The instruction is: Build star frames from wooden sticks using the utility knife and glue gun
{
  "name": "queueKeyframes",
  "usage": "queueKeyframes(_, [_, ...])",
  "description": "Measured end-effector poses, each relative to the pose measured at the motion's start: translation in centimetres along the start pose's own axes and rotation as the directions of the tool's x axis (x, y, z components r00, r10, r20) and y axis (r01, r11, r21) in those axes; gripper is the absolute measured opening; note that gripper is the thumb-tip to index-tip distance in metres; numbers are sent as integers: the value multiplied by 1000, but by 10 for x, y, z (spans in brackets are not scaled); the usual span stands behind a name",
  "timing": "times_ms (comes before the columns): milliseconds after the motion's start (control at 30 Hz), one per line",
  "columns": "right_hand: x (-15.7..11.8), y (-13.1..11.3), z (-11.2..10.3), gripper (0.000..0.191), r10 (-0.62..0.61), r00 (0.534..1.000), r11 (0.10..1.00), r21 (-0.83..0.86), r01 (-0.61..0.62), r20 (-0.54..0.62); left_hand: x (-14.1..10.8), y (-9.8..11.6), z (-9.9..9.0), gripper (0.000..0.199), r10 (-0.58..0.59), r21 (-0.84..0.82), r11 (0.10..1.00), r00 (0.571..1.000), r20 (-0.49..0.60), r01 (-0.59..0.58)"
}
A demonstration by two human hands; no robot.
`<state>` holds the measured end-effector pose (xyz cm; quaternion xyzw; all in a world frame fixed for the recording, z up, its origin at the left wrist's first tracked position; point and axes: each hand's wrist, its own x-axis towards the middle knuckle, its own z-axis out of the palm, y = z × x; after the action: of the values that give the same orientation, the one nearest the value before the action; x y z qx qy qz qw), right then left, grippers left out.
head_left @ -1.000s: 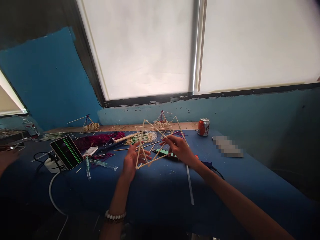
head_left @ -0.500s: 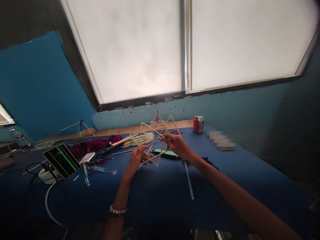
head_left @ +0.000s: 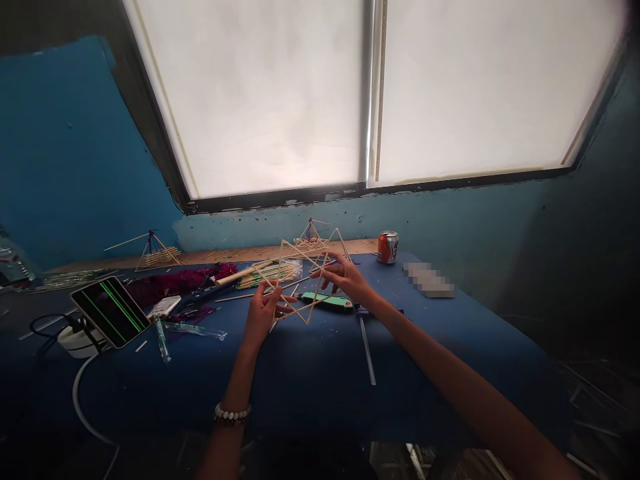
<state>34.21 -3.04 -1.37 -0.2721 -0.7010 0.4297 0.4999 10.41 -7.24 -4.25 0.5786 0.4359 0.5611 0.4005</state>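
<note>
A frame of thin wooden sticks (head_left: 296,311), joined in angular, triangle-like shapes, is held up over the table. My left hand (head_left: 261,312) has its fingers closed around the frame's left side; a bead bracelet circles that wrist. Reaching in from the right, my right hand (head_left: 349,279) has thumb and forefinger on a stick of the frame, the other fingers bent below. Just behind the frame lies a green tool with black ends (head_left: 327,301). Beside it, a translucent stick (head_left: 367,350) points toward me from a small dark blue item.
Two stick pyramids (head_left: 159,255) (head_left: 311,235) stand at the back. Bundled sticks (head_left: 270,275), purple tinsel-like material (head_left: 175,285), and clear wrappers (head_left: 163,340) lie leftward. A phone (head_left: 110,312) leans on a white corded base. At right stand a can (head_left: 387,247) and a blurred object (head_left: 429,280).
My right forefinger has lifted and spread from the thumb at the stick. The frame stays between both hands. The whole view has shifted slightly, with things appearing further left.
</note>
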Motion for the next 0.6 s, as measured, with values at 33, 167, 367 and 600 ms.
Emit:
queueKeyframes(33, [0, 0, -1, 51, -2, 1000, 1000, -16, 2, 12, 0, 1, 0, 52, 13, 2, 1000, 1000, -28, -13])
queueKeyframes(167, [0, 1, -2, 38, -26, 996, 997, -72, 31, 80, 1, -1, -2, 50, 43, 5, 999, 994, -97, -43])
queueKeyframes(367, [0, 2, -4, 34, -44, 993, 989, -139, 59, 109, 4, -9, -5, 52, 67, -35, 997, 989, -134, -72])
queueKeyframes(600, [1, 4, -5, 37, -47, 998, 992, -113, 52, 48, -6, 3, 0, 53, 179, 67, 983, 967, -180, -169])
